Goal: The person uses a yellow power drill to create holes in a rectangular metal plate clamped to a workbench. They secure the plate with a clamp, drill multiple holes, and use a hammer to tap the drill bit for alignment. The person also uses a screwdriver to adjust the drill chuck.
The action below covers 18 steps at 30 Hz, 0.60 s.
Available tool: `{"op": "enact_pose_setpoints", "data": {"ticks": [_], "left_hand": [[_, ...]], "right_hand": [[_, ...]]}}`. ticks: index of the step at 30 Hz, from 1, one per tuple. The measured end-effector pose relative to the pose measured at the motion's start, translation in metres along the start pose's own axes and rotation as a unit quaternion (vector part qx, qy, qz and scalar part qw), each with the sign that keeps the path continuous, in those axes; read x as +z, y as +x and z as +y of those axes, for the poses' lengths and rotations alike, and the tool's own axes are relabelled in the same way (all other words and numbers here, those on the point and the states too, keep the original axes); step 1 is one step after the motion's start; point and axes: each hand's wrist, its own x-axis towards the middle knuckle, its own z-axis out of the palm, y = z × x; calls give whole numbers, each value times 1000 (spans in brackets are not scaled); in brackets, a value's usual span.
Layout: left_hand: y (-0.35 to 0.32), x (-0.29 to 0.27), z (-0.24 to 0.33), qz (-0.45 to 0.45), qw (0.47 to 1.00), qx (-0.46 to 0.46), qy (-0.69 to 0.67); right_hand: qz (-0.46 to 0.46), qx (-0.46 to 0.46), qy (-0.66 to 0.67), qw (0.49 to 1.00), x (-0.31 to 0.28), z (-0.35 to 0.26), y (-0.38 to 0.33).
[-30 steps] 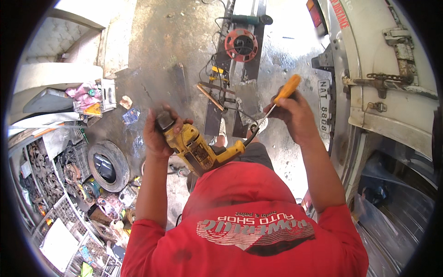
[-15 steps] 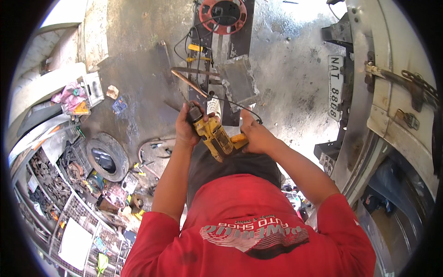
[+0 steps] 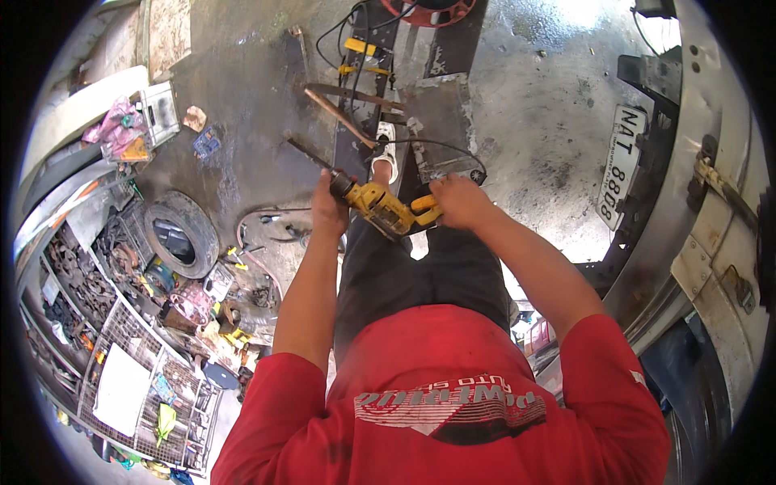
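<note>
Head view: the person stood over a stained concrete floor holding a yellow power drill level at waist height, above their own dark trouser legs. The left hand was wrapped about the drill's dark chuck end, fingers curled tight together; the right hand was closed round the drill's rear grip, fingers folded under. A dark bit projected beyond the chuck, up and to the left of the drill. Judged step: seating or tightening the bit; the next move would call for a firm counter-twist between both hands. Beyond the drill lay loose metal bars and black cable. Left of the drill, a tyre and cluttered parts racks bounded the room; right of it, a vehicle's metal body closed in. Open floor remained ahead-left of the drill.
</note>
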Motion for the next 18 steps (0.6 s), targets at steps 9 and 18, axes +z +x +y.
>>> {"op": "enact_pose_setpoints", "data": {"ticks": [9, 18], "left_hand": [[20, -7, 18, 36, 981, -25, 189], [31, -16, 48, 25, 929, -76, 361]], "right_hand": [[3, 64, -77, 995, 6, 4, 42], [71, 145, 33, 986, -11, -41, 54]]}}
